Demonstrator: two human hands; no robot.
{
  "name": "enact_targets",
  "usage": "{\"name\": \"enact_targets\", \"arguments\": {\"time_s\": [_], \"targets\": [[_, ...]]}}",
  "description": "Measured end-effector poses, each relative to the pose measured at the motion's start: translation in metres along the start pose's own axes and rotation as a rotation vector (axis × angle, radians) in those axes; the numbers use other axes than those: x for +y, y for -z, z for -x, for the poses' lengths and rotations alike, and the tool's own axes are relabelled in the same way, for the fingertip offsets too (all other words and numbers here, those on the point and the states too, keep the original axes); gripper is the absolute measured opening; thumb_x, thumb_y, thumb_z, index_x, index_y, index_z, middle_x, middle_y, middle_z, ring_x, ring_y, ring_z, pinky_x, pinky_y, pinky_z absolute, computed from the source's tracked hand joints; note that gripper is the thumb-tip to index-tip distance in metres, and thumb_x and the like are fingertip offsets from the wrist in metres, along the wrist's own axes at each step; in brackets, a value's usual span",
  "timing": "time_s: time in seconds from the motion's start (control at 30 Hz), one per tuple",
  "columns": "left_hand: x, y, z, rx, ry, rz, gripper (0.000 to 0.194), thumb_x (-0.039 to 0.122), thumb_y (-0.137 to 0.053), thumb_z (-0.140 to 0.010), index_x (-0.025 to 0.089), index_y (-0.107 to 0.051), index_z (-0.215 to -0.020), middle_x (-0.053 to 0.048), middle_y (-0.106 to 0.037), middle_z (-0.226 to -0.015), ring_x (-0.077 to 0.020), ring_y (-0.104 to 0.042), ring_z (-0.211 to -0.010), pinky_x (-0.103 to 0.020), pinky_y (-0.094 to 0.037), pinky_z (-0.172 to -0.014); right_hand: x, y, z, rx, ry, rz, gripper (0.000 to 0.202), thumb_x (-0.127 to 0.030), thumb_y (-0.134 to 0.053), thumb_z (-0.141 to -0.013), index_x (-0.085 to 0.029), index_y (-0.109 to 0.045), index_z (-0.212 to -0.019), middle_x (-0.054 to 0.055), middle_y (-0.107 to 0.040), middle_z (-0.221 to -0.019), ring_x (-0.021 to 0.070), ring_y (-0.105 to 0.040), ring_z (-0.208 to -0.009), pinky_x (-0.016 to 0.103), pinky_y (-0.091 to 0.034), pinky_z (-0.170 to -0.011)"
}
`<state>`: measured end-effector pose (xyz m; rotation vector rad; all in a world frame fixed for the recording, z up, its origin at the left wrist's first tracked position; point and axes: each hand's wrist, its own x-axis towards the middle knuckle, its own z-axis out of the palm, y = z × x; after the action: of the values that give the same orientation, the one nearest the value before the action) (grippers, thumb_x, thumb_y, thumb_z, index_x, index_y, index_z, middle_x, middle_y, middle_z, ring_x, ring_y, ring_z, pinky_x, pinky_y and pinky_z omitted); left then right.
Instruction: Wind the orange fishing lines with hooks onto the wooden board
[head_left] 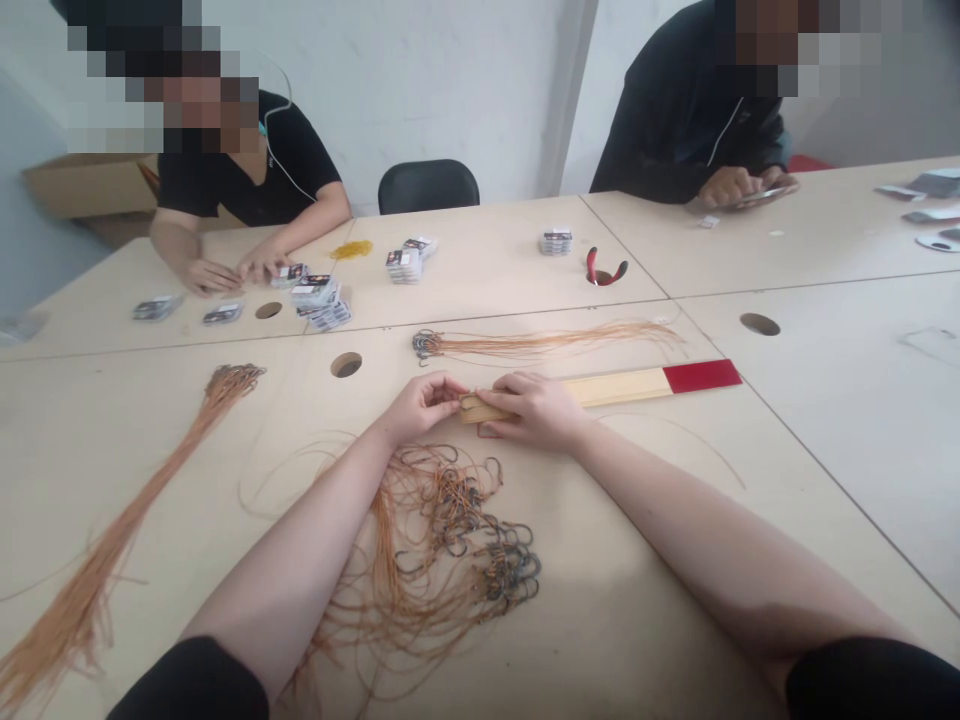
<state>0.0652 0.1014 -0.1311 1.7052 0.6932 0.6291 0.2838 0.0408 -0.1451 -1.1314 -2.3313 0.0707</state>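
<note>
My left hand is closed, thumb and fingertips pinched together at the left end of a pale wooden strip with a red end. A small dark curve shows by those fingertips, too small to tell for sure. Lying over the strip, my right hand grips it near that same end, thumb below and fingers on top. A thin orange line loops out under the right hand. Just below my hands lies a tangled heap of large dark fish hooks tied to orange lines.
A bundle of hooked lines lies at left, another bundle beyond the strip. Red-handled pliers stand in a table hole. Small packs are stacked near a co-worker's hands. Another person holds a phone.
</note>
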Motion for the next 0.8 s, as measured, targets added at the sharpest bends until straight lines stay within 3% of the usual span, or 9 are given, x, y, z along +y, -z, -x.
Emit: {"name": "enact_targets", "arguments": {"time_s": [0.53,0.8], "targets": [[-0.0016,-0.0023,-0.0001,0.044,0.022,-0.096,0.024,0.031,-0.061,-0.076,0.012,-0.058,-0.09,-0.005,-0.062,-0.083,-0.0138,-0.058,-0.077,-0.026,-0.046,-0.07,0.0018,-0.0023,0.0003,0.003,-0.015,0.002,0.047,-0.048,-0.054,-0.082,-0.022,-0.056,-0.121,0.009,-0.059,-0.101,0.0199,-0.055,-0.088,0.031,-0.043,-0.08],[-0.002,-0.0021,0.0019,0.131,-0.024,-0.222,0.031,0.034,-0.061,-0.076,0.013,-0.058,-0.099,-0.007,-0.058,-0.096,-0.0106,-0.054,-0.068,-0.023,-0.044,-0.061,0.0047,-0.004,0.0004,-0.002,-0.063,-0.024,0.042,-0.04,-0.056,-0.081,-0.022,-0.056,-0.12,0.008,-0.059,-0.099,0.0186,-0.054,-0.086,0.03,-0.043,-0.077]]}}
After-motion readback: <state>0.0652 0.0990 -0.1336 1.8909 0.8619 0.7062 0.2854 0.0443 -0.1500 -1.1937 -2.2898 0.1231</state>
